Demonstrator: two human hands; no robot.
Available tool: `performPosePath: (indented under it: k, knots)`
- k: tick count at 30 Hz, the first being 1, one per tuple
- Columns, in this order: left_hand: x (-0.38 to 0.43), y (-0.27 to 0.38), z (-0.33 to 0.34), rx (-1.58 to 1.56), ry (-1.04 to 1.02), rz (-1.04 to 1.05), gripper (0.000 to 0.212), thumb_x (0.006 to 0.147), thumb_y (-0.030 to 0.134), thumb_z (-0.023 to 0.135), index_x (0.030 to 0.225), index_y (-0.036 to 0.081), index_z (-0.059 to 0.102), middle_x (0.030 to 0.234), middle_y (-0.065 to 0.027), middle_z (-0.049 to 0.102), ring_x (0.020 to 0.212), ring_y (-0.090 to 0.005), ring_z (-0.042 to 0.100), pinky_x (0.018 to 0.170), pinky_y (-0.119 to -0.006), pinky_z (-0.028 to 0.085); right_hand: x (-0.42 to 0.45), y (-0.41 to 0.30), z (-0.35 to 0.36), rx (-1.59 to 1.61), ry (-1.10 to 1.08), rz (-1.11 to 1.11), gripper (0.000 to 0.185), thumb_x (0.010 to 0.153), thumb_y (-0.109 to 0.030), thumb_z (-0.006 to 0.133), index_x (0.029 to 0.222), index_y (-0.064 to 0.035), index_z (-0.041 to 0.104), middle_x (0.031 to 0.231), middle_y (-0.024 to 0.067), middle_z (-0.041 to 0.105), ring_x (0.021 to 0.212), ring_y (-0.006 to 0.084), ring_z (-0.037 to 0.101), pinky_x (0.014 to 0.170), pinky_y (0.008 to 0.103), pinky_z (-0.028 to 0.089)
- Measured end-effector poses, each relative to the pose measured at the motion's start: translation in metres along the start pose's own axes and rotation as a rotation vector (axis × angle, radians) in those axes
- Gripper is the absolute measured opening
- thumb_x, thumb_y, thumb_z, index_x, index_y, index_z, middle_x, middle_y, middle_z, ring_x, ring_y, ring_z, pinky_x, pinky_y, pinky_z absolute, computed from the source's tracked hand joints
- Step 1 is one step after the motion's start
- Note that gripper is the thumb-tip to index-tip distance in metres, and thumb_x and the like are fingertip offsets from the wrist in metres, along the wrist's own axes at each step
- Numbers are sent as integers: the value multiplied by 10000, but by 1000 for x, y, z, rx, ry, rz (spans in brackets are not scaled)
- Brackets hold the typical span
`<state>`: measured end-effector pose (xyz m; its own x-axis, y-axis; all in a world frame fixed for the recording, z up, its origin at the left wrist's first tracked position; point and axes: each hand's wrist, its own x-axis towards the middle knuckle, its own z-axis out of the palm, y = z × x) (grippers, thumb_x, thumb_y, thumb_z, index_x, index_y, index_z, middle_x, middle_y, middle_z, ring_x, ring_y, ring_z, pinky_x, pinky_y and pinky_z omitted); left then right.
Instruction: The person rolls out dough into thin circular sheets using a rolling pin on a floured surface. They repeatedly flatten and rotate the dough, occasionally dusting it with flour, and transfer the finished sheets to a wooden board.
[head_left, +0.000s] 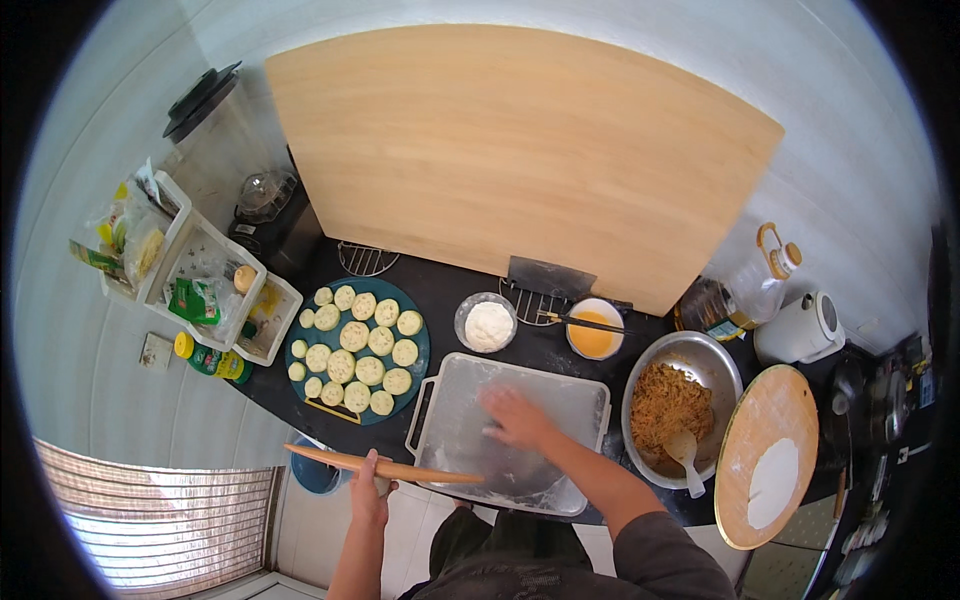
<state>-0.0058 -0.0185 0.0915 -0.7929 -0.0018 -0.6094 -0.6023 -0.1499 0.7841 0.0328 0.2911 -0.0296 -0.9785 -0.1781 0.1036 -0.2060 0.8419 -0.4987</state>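
My left hand (369, 487) grips a tapered wooden rolling pin (424, 471) near its middle, out past the counter's front left edge. A small pale lump, perhaps dough, shows under those fingers. My right hand (514, 420), slightly blurred, is spread flat over a floured, pale-rimmed board (555, 390), and I cannot tell whether it touches the surface. Left of the board, a round teal board (415, 315) bears many pale, speckled dough pieces (353, 336). Behind the floured board stands a glass bowl of white flour (489, 326).
A white bowl of yellow liquid (591, 336) has a brush (596, 323) across it. At right are a steel bowl (724, 375) of shredded filling with a spatula (684, 454), and a round wooden board (799, 420) bearing a flat dough sheet (774, 484). A large wooden panel (525, 157) leans behind.
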Motion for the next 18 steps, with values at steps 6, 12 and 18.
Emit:
performPosePath:
  k: [6,12,18]
  knots:
    - [16,12,-24,6,-24,9,303,914,361,629,914,58,616,833,-54,616,742,-152,587,560,-298,469,42,-11,10,-19,40,129,703,899,-397,565,1447,-18,342,1527,178,311,1426,328,267,1167,487,195]
    - [28,22,-43,24,-31,-9,283,915,349,633,902,67,617,829,-46,619,741,-144,585,561,-297,466,8,-105,80,45,-158,-25,687,860,-318,581,1451,-48,358,1525,144,331,1437,303,254,1171,482,175]
    - [40,32,-39,78,-108,-41,284,917,343,634,878,62,618,811,-52,609,724,-150,577,543,-299,453,-1,-102,75,-160,-19,151,598,914,-302,543,1435,-58,379,1511,157,335,1416,323,273,1156,501,189]
